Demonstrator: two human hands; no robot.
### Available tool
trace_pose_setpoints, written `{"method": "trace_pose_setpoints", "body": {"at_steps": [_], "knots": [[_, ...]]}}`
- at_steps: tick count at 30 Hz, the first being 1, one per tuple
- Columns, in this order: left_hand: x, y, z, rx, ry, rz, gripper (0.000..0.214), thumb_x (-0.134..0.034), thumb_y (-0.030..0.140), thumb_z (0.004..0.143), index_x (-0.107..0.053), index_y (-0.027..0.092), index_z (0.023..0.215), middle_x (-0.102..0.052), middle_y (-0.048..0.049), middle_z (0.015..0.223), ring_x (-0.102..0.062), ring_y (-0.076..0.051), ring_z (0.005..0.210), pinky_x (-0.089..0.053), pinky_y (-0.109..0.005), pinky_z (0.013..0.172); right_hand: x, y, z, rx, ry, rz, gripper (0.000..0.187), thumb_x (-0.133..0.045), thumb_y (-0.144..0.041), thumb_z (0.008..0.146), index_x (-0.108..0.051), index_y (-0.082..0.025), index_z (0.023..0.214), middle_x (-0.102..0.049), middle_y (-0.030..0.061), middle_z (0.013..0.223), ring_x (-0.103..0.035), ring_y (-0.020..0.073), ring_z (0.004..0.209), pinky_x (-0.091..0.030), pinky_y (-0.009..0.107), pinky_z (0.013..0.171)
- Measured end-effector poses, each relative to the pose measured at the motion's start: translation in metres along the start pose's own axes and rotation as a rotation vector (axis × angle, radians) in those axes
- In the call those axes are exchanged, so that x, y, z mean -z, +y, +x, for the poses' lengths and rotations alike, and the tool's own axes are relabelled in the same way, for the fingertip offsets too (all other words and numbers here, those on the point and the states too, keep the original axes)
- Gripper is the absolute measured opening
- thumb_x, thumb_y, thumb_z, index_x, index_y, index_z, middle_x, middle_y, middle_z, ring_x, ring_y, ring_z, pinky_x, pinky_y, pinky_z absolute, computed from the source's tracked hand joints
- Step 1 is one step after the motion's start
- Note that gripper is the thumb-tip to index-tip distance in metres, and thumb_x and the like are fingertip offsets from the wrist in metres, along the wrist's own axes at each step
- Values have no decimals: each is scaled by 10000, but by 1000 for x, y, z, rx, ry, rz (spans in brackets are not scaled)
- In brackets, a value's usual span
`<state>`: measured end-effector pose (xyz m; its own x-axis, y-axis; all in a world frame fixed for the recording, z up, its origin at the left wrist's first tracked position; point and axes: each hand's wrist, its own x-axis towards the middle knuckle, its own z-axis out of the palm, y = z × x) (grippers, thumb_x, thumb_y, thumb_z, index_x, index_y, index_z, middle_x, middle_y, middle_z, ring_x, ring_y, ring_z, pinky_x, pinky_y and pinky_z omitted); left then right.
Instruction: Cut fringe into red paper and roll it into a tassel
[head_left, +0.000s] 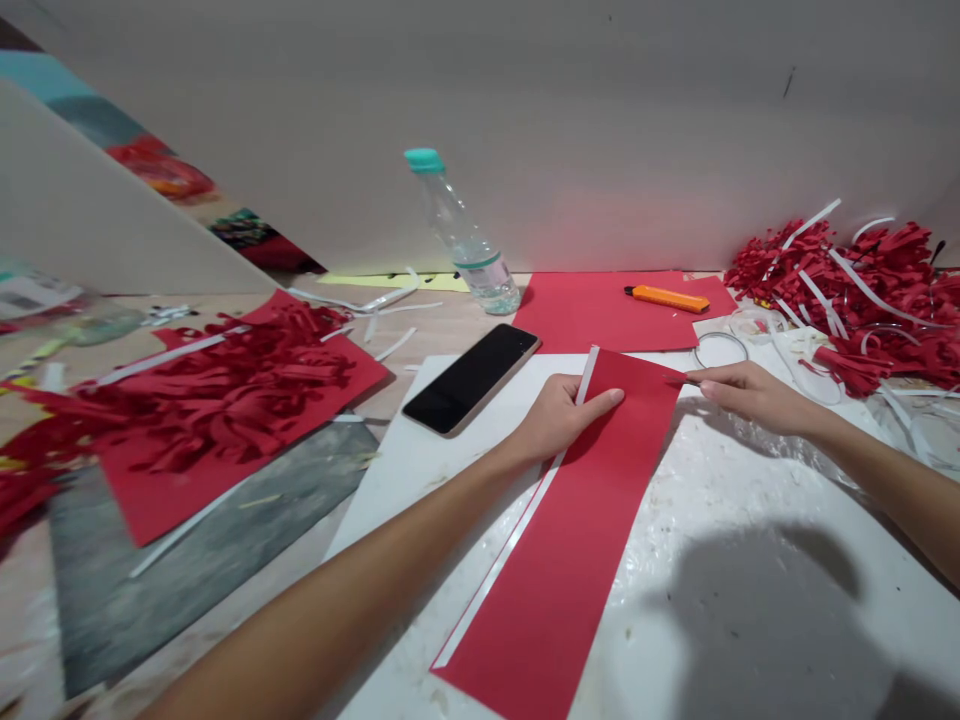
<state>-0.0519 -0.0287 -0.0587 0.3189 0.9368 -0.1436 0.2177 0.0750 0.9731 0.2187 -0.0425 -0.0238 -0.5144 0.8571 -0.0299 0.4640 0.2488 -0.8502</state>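
Observation:
A long red paper strip (592,530) slants across the white board, with a white band (502,550) along its left edge. My left hand (566,415) grips that left edge near the far end, thumb on top and fingers underneath. At the strip's upper right edge, my right hand (742,393) is closed around a thin dark pointed tool (686,379). Its tip meets the paper; the fingers hide the rest, so its kind cannot be made out. Just behind the right hand lies a thin metal ring (720,349).
Left of the board (390,500) lie a black phone (472,378) and fringed red paper (247,390) on a red sheet. Behind stand a tilted plastic bottle (480,260) and an orange cutter (667,298) on red paper (592,315). Red fringed bunches (885,280) fill the back right.

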Motion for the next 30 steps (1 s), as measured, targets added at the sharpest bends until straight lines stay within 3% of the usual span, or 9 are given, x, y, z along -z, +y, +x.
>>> {"method": "trace_pose_setpoints", "body": {"at_steps": [6, 12, 21, 30], "knots": [[0, -1, -1, -11, 0, 1, 464, -724, 562, 701, -700, 99, 726, -711, -105, 713, -654, -214, 617, -483, -276, 525, -2, 1, 0, -19, -24, 48, 510, -464, -546, 931, -702, -169, 1178, -350, -36, 581, -286, 100, 538, -259, 234, 508], [1, -4, 0, -37, -13, 9, 459, -725, 550, 715, -706, 92, 732, -715, -104, 716, -660, -218, 630, -481, -271, 530, -5, 0, 0, -29, -24, 74, 479, -466, -529, 935, -712, -166, 1127, -348, -38, 591, -259, 99, 539, -221, 243, 504], [0, -4, -2, -32, -2, -31, 468, -739, 549, 703, -731, 91, 796, -740, -128, 788, -692, -254, 691, -526, -308, 578, -7, 0, 0, -36, -7, 157, 446, -482, -532, 925, -700, -146, 878, -319, -53, 564, -259, 92, 509, -226, 250, 493], [1, -4, -3, -52, 13, -12, 476, -736, 552, 704, -735, 86, 802, -736, -127, 785, -689, -251, 698, -522, -299, 578, -9, 3, 1, -48, 6, 206, 419, -507, -513, 920, -697, -142, 875, -328, -53, 565, -233, 82, 499, -199, 254, 476]]}}
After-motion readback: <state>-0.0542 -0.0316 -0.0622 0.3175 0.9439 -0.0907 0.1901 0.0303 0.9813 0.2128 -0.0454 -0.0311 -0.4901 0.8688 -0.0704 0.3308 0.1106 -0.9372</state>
